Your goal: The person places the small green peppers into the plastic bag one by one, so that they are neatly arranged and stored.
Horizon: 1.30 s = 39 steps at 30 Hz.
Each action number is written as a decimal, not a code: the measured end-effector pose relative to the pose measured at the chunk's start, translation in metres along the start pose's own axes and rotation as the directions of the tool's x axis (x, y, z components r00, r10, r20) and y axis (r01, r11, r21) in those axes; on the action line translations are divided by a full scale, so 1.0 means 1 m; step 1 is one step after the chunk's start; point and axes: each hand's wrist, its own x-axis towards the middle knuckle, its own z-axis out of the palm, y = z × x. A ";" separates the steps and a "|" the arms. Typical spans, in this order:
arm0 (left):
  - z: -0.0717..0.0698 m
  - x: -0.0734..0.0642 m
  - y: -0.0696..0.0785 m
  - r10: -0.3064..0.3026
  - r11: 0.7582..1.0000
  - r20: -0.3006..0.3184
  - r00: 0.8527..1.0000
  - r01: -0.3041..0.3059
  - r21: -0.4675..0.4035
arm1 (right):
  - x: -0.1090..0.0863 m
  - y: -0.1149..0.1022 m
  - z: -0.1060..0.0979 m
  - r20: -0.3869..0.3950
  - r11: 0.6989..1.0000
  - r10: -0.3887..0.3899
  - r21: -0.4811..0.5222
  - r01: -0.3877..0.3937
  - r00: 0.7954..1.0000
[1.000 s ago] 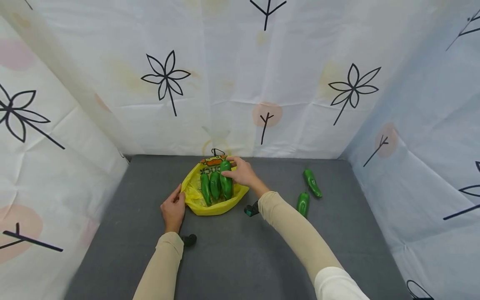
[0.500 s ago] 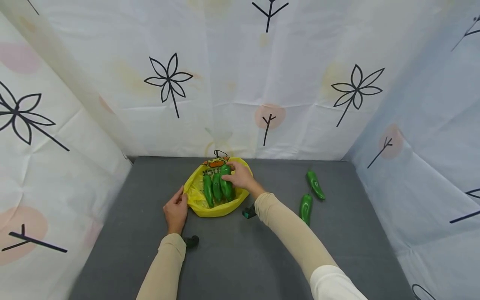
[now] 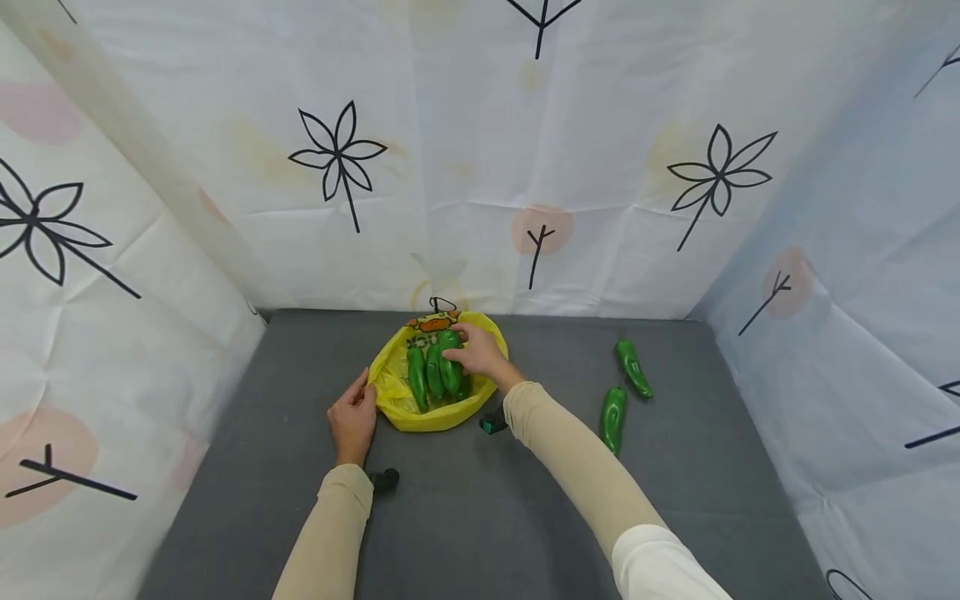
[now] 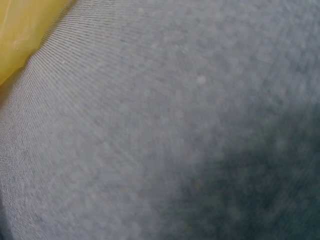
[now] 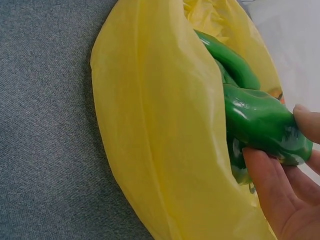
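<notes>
A yellow plastic bag (image 3: 431,422) lies with its mouth spread wide on the grey table. My left hand (image 3: 352,419) pinches the bag's left rim; in the left wrist view only a yellow corner of the bag (image 4: 20,35) shows. Inside, a green chili pepper (image 3: 417,379) lies beside another pepper (image 3: 434,372). My right hand (image 3: 482,353) reaches over the right rim and grips a green pepper (image 5: 262,120) at one end between thumb and fingers. Beneath that one, part of a further dark green pepper (image 5: 237,160) shows, mostly hidden by the bag wall.
Two more green peppers, a far one (image 3: 634,368) and a nearer one (image 3: 612,417), lie on the table to the right, beyond my right forearm. A patterned white cloth (image 3: 480,167) hangs close behind the bag and along both sides.
My right hand has lowered the gripped pepper slightly into the bag, and part of a pepper underneath now shows. The left hand keeps its hold on the rim. The head view has shifted slightly.
</notes>
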 end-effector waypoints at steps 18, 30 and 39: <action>0.001 0.002 0.000 0.013 1.000 -0.005 1.000 -0.013 -0.020 | 0.006 0.004 0.004 -0.001 1.000 0.022 -0.008 -0.022 1.000; 0.001 0.002 0.001 0.013 1.000 -0.003 1.000 -0.013 -0.005 | 0.002 0.001 -0.001 -0.020 0.996 0.010 -0.091 -0.011 1.000; 0.001 0.001 -0.001 -0.028 0.999 0.009 1.000 0.028 0.025 | -0.006 -0.004 -0.010 -0.008 0.993 -0.033 -0.110 0.032 0.999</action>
